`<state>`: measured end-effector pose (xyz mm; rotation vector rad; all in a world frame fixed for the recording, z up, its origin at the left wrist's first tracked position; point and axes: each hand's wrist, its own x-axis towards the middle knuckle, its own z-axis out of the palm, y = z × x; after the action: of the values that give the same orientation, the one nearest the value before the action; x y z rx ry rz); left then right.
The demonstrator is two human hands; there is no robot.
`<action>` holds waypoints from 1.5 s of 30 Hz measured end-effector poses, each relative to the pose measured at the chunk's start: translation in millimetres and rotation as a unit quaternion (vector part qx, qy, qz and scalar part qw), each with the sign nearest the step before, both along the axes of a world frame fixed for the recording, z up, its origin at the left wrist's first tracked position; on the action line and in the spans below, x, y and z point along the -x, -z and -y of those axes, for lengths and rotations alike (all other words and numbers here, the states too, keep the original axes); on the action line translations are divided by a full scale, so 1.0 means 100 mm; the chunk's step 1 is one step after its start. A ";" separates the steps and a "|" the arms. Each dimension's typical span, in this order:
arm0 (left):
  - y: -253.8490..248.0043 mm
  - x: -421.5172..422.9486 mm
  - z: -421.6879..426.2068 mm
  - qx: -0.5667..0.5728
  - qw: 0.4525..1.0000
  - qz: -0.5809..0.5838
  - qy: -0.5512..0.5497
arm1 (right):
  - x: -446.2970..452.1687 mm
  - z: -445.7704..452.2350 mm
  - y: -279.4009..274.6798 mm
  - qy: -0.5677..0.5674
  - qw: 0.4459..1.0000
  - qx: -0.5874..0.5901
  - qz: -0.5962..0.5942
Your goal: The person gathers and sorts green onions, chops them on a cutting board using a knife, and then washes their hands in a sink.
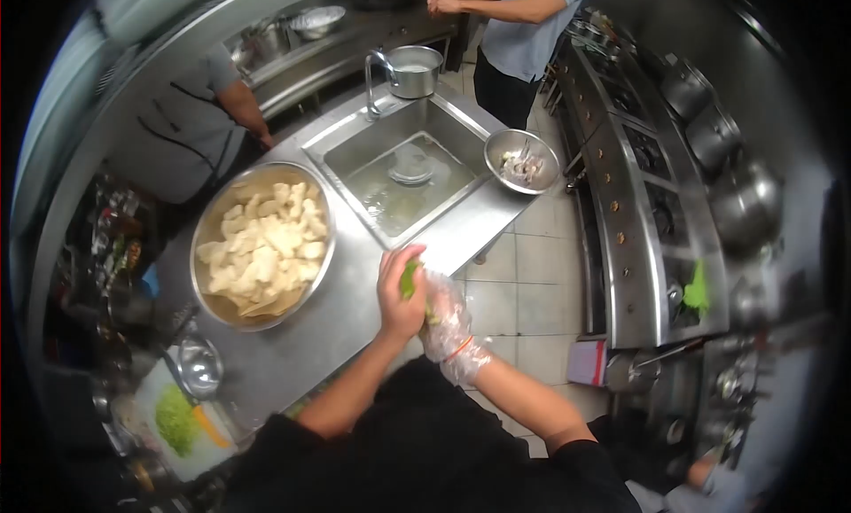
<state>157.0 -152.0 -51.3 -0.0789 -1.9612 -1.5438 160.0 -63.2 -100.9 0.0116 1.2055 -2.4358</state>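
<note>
My left hand (399,299), bare, is curled round a small bright green thing (409,280), which may be a vegetable; its kind is mostly hidden. Against it presses my right hand (449,316), in a clear plastic glove with an orange band at the wrist. A bit of green also shows between the two palms. Both hands are held together just off the steel table's (355,287) front edge. To their left stands a large steel bowl (330,247) heaped with pale cauliflower-like pieces (266,238).
A sink (372,181) with water is set in the table. Behind it stands a pot (415,74); at right, a small bowl (523,190). A cutting board (199,460) holds chopped greens and an orange-handled knife (211,427). Two people stand beyond; stoves (629,247) line the right.
</note>
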 end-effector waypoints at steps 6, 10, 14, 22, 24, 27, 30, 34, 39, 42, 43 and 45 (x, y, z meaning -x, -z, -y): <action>-0.36 2.05 -0.71 0.084 0.993 -0.044 0.064 | 2.01 -0.80 -0.57 0.049 0.993 0.042 0.097; -0.50 3.38 -1.08 0.142 0.983 -0.082 0.076 | 3.28 -1.24 -0.85 0.070 0.992 0.066 0.076; -0.37 4.68 -1.35 0.180 0.978 -0.072 0.072 | 4.59 -1.61 -0.72 -0.030 0.896 -0.311 -0.315; 0.84 7.22 -0.95 0.262 0.912 0.315 -0.009 | 7.76 -0.89 0.92 -0.167 0.961 0.213 0.055; 0.85 7.44 -0.59 0.283 0.855 0.435 0.006 | 8.05 -0.76 1.18 -0.169 0.966 0.164 0.106; 0.86 7.09 -0.29 0.369 0.851 0.372 -0.045 | 8.37 -0.71 1.60 -0.136 0.937 -0.197 0.254; 0.70 6.33 -0.10 0.246 0.857 0.440 -0.103 | 8.63 -0.99 2.47 -0.232 0.932 -0.216 0.177; 0.96 5.53 0.44 0.217 0.796 0.519 -0.224 | 8.59 -1.06 2.38 -0.267 0.916 -0.256 0.154; 1.33 5.35 0.95 0.288 0.747 0.509 -0.316 | 8.34 -0.99 1.69 -0.304 0.934 -0.176 -0.060; 1.23 5.43 1.15 0.245 0.750 0.543 -0.288 | 8.04 -0.91 0.90 -0.365 0.884 -0.144 -0.255; 1.28 5.38 1.33 0.225 0.787 0.513 -0.258 | 7.89 -0.93 0.60 -0.374 0.899 -0.090 -0.208; 1.43 5.16 1.55 0.122 0.882 0.369 -0.266 | 7.59 -0.96 0.00 -0.392 0.901 -0.097 -0.158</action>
<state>-359.4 -306.9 -193.8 1.0006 -2.4433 -1.0114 -599.4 32.9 -101.0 -0.6974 1.2547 -1.6352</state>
